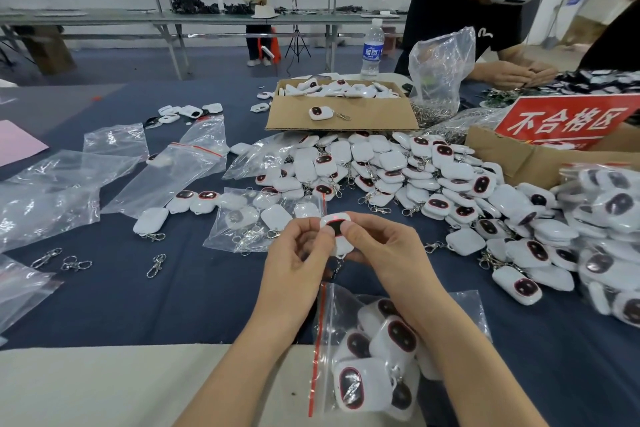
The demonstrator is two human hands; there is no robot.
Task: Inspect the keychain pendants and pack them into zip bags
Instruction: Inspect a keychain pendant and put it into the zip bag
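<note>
Both my hands hold one white keychain pendant (335, 227) with a dark oval face, above the blue table. My left hand (298, 255) pinches its left side and my right hand (377, 246) pinches its right side; its clip hangs down behind my fingers. Below my wrists lies a zip bag (363, 357) with a red seal strip, holding several pendants. A second zip bag (256, 218) with pendants lies just beyond my hands. A big heap of loose pendants (433, 180) spreads across the right half of the table.
Empty zip bags (173, 163) lie at left, loose metal clips (156, 265) near them. A cardboard box (341, 107) of pendants stands behind the heap, a red-signed box (554, 135) at right, a water bottle (372, 48) beyond. A person in black works across the table.
</note>
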